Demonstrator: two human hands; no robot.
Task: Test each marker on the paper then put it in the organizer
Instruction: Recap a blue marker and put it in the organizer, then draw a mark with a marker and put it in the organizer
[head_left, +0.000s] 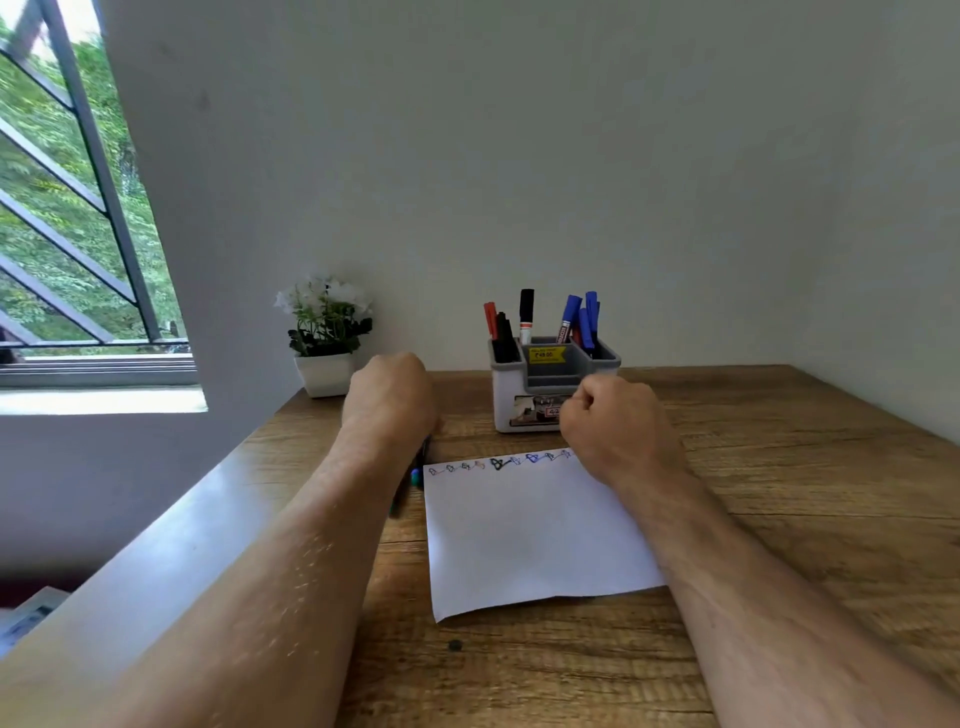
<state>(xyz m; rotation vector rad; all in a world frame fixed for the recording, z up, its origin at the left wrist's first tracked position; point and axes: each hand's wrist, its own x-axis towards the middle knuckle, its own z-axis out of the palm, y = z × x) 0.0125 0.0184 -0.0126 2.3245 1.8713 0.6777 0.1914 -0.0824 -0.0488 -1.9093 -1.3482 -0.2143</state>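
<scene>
Just in front of the organizer (553, 384), a sheet of paper (530, 530) lies flat on the wooden table (779, 467). A row of small test scribbles (498, 462) runs along the paper's far edge, the edge nearest the organizer. That looks like a good plan, because each marker can be tried there and then dropped straight in.

Many markers (576, 319) already stand in the organizer: red and black ones on its left side, blue ones on its right. So most of the job looks done.

The right hand (613, 421) is in front of the organizer, over the paper's far corner. Its fingers are curled into a fist, and nothing shows in it.

The left hand (389, 395) is to the left of the organizer. Its fingers bend down out of sight, so I cannot tell if they hold anything. Under that wrist, dark blurry marker shapes (413, 480) peek out beside the paper. They may be waiting for their test, but the arm hides most of them.

A little potted plant (327, 332) sits further left of the organizer.
</scene>
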